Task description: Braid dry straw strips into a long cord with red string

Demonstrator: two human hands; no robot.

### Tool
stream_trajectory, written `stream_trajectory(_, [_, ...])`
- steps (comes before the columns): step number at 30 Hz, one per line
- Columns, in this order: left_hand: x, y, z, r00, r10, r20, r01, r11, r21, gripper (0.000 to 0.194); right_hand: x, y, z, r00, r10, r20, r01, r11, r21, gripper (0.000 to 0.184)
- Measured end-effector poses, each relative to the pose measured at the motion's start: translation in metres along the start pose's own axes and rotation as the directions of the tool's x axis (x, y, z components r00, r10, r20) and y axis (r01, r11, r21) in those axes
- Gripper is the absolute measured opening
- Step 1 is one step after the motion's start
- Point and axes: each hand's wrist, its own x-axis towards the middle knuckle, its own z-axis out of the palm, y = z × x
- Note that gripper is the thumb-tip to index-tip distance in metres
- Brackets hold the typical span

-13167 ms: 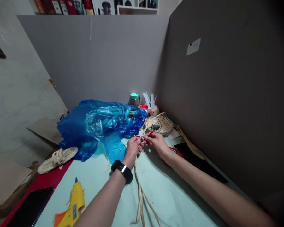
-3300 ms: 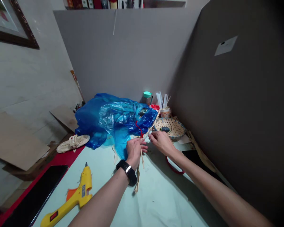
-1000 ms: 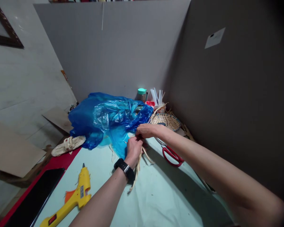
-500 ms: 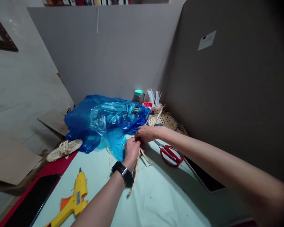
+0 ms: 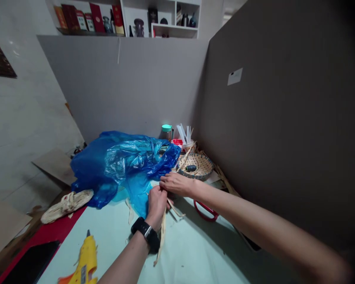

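Note:
Pale dried husk strips [image 5: 162, 242] hang down below my left hand [image 5: 156, 207], which is closed around them and wears a black watch [image 5: 144, 232]. Just above it, my right hand [image 5: 175, 184] has its fingertips pinched together against the left fingers. What lies between those fingertips is hidden by the hands. Under my right forearm the red-handled scissors [image 5: 205, 213] are partly covered. A blue plastic bag [image 5: 121, 157] spreads right behind both hands.
A woven basket [image 5: 202, 167] with a dark thread spool [image 5: 191, 168] stands behind my right hand. Near left are a yellow glue gun [image 5: 87, 258], a black phone [image 5: 32, 262] and a woven straw slipper [image 5: 67, 206]. A green-lidded jar [image 5: 166, 132] and grey partitions [image 5: 154, 86] stand behind.
The view has tilted up and shifted, so the shelf now shows and the table sits lower. Both hands stay together at the strips; my right forearm covers more of the scissors.

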Motion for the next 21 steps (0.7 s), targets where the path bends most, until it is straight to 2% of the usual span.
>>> stream_trajectory(8, [0.003, 0.001, -0.003, 0.999, 0.036, -0.025, -0.035, 0.999, 0.027, 0.015, -0.010, -0.020, -0.010, 0.975, 0.128, -0.184, -0.152, 0.981, -0.123, 0.015])
stream_trajectory(11, [0.003, 0.002, -0.002, 0.998, 0.066, -0.005, -0.066, 0.998, 0.010, 0.015, -0.017, -0.018, -0.010, 0.969, 0.107, -0.222, -0.145, 0.976, -0.162, 0.014])
stream_trajectory(15, [0.003, 0.001, 0.000, 0.997, 0.075, 0.036, -0.075, 0.997, 0.001, 0.014, -0.026, -0.011, -0.001, 0.974, 0.076, -0.212, -0.113, 0.979, -0.171, 0.011])
stream_trajectory(21, [0.007, -0.002, 0.002, 0.998, 0.046, 0.044, -0.045, 0.999, -0.015, 0.015, -0.022, -0.006, 0.002, 0.971, 0.055, -0.234, -0.100, 0.978, -0.185, 0.015])
